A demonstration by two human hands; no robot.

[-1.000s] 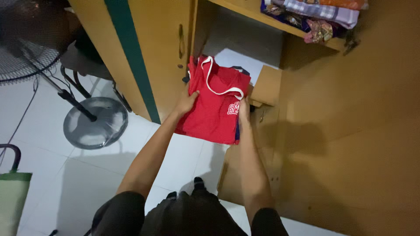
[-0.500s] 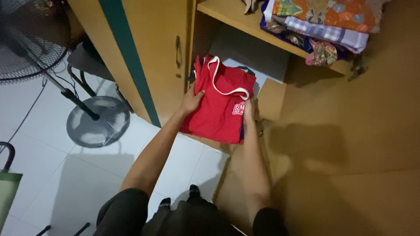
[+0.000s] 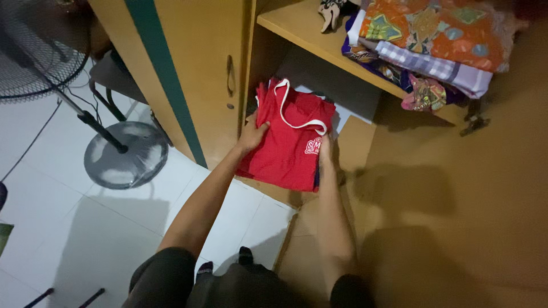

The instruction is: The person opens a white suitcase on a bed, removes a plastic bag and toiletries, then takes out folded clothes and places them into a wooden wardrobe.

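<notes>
Item: folded red shirt [image 3: 288, 142] with white neck trim, topmost of a small stack of folded clothes. It sits at the mouth of the lower compartment of a wooden wardrobe [image 3: 200, 63], partly overhanging the front edge above the white tiled floor [image 3: 63, 211].

Hands: we see the left hand [image 3: 252, 136] on the shirt's left edge, thumb on top and fingers curled under, pinching the cloth. The right hand [image 3: 325, 149] is pressed against the stack's right edge, thumb lying over the red cloth; its other fingers are hidden behind the stack, so we cannot tell how far they are closed. Both forearms reach out from the bottom of the view.

Above: a wooden shelf [image 3: 302, 28] bearing a pile of patterned cloth [image 3: 434, 40], orange, checked and purple, some hanging over the front edge.

Right: the open wardrobe door [image 3: 474, 188], brown, in shadow.

Left: the closed wardrobe door with a green stripe [image 3: 162, 74] and a handle [image 3: 230, 74]. Beside it stands a fan [image 3: 28, 51], its round base [image 3: 125, 154] on the tiles.
</notes>
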